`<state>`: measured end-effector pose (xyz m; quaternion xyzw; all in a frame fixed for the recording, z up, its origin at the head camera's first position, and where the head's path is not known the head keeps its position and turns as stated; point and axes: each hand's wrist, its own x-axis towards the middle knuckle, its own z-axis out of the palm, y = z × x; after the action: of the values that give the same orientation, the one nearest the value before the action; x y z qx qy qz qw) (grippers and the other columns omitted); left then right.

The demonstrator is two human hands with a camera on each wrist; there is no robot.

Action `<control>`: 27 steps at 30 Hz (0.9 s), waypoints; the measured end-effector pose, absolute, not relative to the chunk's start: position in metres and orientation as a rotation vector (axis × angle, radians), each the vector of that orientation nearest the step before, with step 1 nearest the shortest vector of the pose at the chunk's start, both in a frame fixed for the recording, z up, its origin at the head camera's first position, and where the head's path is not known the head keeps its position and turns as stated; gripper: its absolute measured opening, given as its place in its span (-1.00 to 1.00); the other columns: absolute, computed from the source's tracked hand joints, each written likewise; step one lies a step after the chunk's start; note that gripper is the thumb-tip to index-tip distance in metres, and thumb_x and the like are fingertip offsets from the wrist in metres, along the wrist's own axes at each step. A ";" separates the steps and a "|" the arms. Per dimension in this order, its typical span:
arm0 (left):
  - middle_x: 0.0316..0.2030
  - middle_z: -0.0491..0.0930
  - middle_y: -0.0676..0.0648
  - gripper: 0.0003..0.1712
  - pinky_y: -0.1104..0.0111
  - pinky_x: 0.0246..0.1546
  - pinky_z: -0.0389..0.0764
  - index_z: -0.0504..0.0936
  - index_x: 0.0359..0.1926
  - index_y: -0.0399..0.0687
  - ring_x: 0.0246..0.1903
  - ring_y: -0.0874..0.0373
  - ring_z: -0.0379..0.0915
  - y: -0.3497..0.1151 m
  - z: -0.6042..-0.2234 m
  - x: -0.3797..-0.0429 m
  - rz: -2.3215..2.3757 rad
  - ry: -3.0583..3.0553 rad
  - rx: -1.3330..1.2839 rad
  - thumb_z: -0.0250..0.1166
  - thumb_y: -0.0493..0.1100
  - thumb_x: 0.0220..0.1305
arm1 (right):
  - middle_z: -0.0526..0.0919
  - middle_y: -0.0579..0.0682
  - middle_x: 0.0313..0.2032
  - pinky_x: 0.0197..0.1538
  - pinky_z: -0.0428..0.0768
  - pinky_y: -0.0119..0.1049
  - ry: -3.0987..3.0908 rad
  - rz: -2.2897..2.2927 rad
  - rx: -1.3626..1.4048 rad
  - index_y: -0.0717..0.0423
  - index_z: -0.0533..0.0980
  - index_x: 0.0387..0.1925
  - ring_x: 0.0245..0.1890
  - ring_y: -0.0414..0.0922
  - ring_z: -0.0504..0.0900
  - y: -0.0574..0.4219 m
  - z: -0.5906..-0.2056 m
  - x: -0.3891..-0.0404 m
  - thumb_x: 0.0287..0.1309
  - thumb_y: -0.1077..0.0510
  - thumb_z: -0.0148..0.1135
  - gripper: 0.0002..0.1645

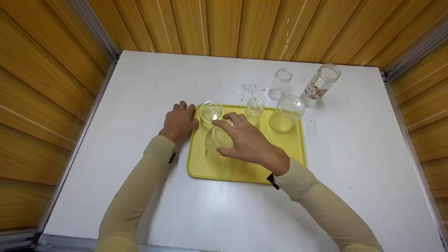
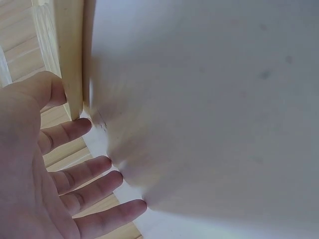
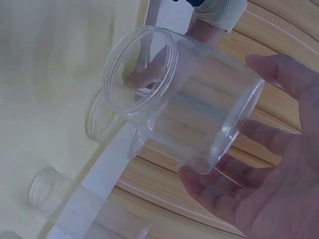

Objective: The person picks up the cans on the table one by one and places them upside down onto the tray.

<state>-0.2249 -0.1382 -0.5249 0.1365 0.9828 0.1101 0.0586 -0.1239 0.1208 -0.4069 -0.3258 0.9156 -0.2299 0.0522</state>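
Note:
My right hand grips a clear wide jar by its closed base, with the thumb on one side and the fingers on the other. The jar is upside down, its threaded mouth toward the yellow tray. At the tray's left edge, my left hand holds its thumb against the rim, and its extended fingertips touch the white table. Close behind the gripped jar stands another upturned clear jar, nearest to the left hand.
On the tray's far side stand a narrow upturned jar and a large clear jar at the right. Beyond the tray are a slim clear jar and a tall jar with a printed pattern. Wood-slat walls border the table.

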 end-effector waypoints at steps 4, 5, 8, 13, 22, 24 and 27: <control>0.07 0.45 -0.32 -0.53 -0.11 -0.11 0.64 0.53 0.24 -0.19 0.03 -0.23 0.40 -0.138 -0.525 -0.224 0.324 2.985 0.410 0.16 0.03 0.52 | 0.42 0.23 0.35 0.11 0.62 0.09 2.776 -0.633 -1.015 0.01 0.44 0.48 0.29 0.20 0.44 0.111 -0.411 -0.126 0.21 -0.06 0.53 -0.15; 0.07 0.45 -0.32 -0.53 -0.11 -0.12 0.65 0.53 0.24 -0.20 0.03 -0.23 0.41 -0.138 -0.525 -0.223 0.321 2.989 0.415 0.17 0.02 0.52 | 0.42 0.24 0.35 0.13 0.61 0.09 2.775 -0.615 -1.023 0.02 0.45 0.48 0.29 0.21 0.44 0.109 -0.413 -0.127 0.22 -0.06 0.52 -0.15; 0.06 0.45 -0.34 -0.54 -0.11 -0.15 0.67 0.52 0.23 -0.21 0.03 -0.24 0.42 -0.139 -0.525 -0.221 0.317 2.993 0.419 0.17 0.01 0.53 | 0.42 0.28 0.34 0.16 0.59 0.10 2.761 -0.567 -1.045 0.04 0.45 0.47 0.28 0.24 0.44 0.100 -0.416 -0.128 0.23 -0.08 0.49 -0.17; 0.08 0.44 -0.35 -0.54 -0.13 -0.15 0.67 0.51 0.24 -0.22 0.03 -0.26 0.42 -0.139 -0.525 -0.220 0.339 2.984 0.406 0.17 -0.01 0.52 | 0.39 0.32 0.36 0.16 0.58 0.12 2.714 -0.499 -1.057 0.06 0.42 0.51 0.29 0.26 0.42 0.086 -0.420 -0.130 0.27 -0.06 0.44 -0.16; 0.08 0.43 -0.34 -0.54 -0.12 -0.15 0.67 0.51 0.26 -0.21 0.04 -0.24 0.41 -0.137 -0.524 -0.220 0.364 2.968 0.390 0.17 -0.02 0.53 | 0.41 0.32 0.35 0.13 0.60 0.13 2.696 -0.435 -1.063 0.07 0.42 0.51 0.28 0.27 0.42 0.076 -0.422 -0.131 0.30 -0.05 0.44 -0.18; 0.08 0.43 -0.34 -0.53 -0.12 -0.14 0.67 0.50 0.27 -0.21 0.04 -0.24 0.41 -0.136 -0.523 -0.220 0.364 2.967 0.391 0.17 -0.01 0.53 | 0.41 0.31 0.34 0.12 0.60 0.13 2.696 -0.427 -1.065 0.05 0.42 0.50 0.27 0.27 0.42 0.075 -0.423 -0.131 0.29 -0.05 0.43 -0.19; 0.10 0.44 -0.35 -0.51 -0.14 -0.13 0.67 0.50 0.28 -0.21 0.05 -0.25 0.41 -0.136 -0.523 -0.221 0.362 2.966 0.396 0.17 0.00 0.53 | 0.42 0.29 0.33 0.11 0.61 0.12 2.691 -0.420 -1.063 0.04 0.43 0.49 0.26 0.26 0.43 0.074 -0.424 -0.131 0.30 -0.07 0.42 -0.20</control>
<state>-0.2209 -0.1357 -0.5229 0.1310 0.9821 0.1198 0.0635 -0.1312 0.0741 -0.4235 -0.3614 0.9150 -0.1427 0.1086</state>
